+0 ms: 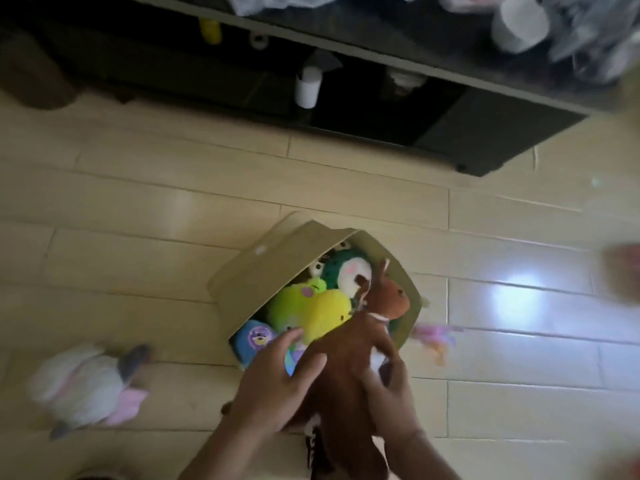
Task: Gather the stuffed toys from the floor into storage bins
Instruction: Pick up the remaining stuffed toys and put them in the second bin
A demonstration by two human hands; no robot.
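Note:
A brown long-eared stuffed animal [349,358] is held over the near edge of a beige storage bin [277,258], its head above the bin's opening. My left hand [277,379] grips its left side and my right hand [388,400] grips its right side. Inside the bin lie a yellow-green plush [308,310], a green-and-white plush [346,271] and a blue plush [256,337]. A white, grey and pink plush [86,386] lies on the floor to the left. A blurred pink and yellow toy [436,337] lies just right of the bin.
The floor is pale wood-look tile [138,209] with a bright glare patch [516,299] at right. A dark low cabinet [346,98] runs along the far side, with a white cylinder [307,86] in its shelf and clutter on top.

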